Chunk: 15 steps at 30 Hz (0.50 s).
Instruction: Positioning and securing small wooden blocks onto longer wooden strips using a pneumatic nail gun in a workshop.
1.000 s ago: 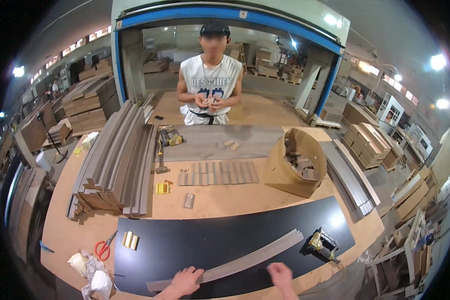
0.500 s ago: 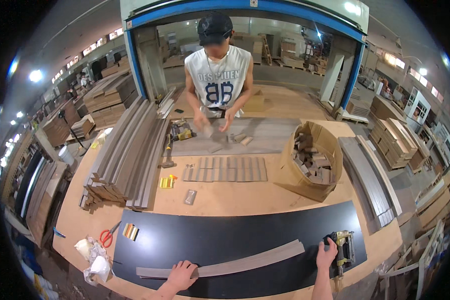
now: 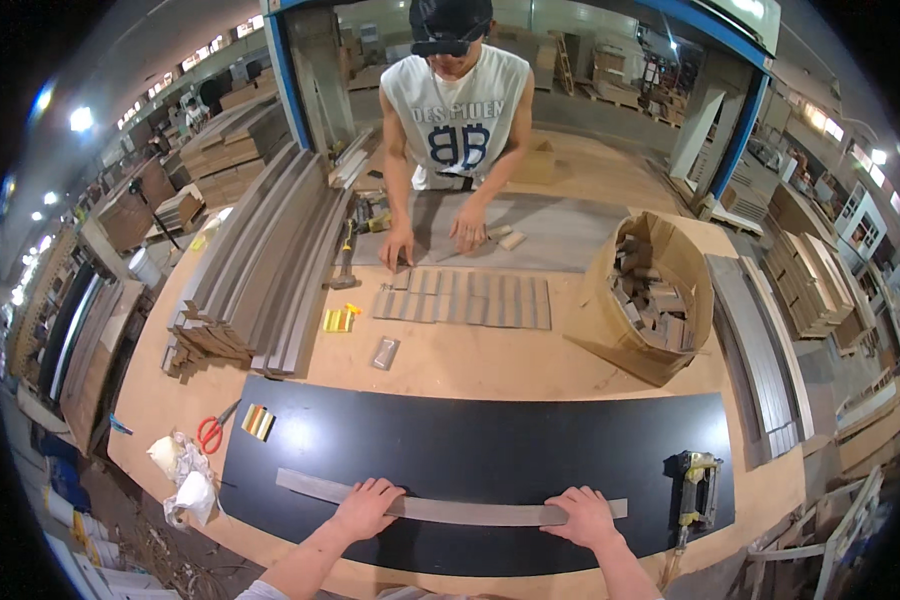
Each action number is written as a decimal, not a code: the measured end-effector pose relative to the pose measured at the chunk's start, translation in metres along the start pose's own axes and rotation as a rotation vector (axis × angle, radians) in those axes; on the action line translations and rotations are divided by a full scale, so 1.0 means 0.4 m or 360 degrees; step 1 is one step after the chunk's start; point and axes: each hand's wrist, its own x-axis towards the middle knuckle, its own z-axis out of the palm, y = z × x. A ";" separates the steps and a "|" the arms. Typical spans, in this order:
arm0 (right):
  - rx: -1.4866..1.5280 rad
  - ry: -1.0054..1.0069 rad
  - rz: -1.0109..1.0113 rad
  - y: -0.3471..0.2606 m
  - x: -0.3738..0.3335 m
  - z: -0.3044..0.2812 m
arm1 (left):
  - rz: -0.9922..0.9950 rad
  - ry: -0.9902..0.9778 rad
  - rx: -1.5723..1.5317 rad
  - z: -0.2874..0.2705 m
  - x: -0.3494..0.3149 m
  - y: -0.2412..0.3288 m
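Note:
A long grey wood-grain strip [image 3: 460, 511] lies lengthwise across a black panel [image 3: 530, 430] in front of me. My left hand [image 3: 369, 508] grips the strip left of its middle, fingers curled over the far edge. Closer to the strip's right end, my right hand [image 3: 582, 517] holds it in the same way, thumb on the near side. A nail gun [image 3: 697, 492] rests on the panel's right end, apart from my right hand. On the panel's left end sits a small stack of gold-coloured staples [image 3: 258, 422].
Red-handled scissors [image 3: 211, 433] and crumpled white wrapping [image 3: 192, 490] lie left of the panel. Stacked grey strips [image 3: 255, 270] stand beyond. A cardboard box [image 3: 600, 300] holds wood offcuts. Across the table, a co-worker [image 3: 455, 120] handles small blocks beside rows of short pieces [image 3: 470, 298].
My right hand has left the nail gun and moved left onto the strip. The strip now lies straighter across the panel. The co-worker's hands have come down nearer the rows of pieces.

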 end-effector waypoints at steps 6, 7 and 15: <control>0.0100 0.0134 -0.0046 -0.008 -0.002 -0.033 | 0.0032 -0.0074 -0.0194 -0.053 0.014 -0.011; 0.0113 0.0174 -0.0057 -0.006 0.011 -0.046 | 0.0010 -0.0025 -0.0202 -0.069 0.025 -0.010; 0.0095 0.0421 0.0036 0.032 0.163 -0.052 | -0.0086 0.0138 -0.0162 -0.119 0.170 -0.069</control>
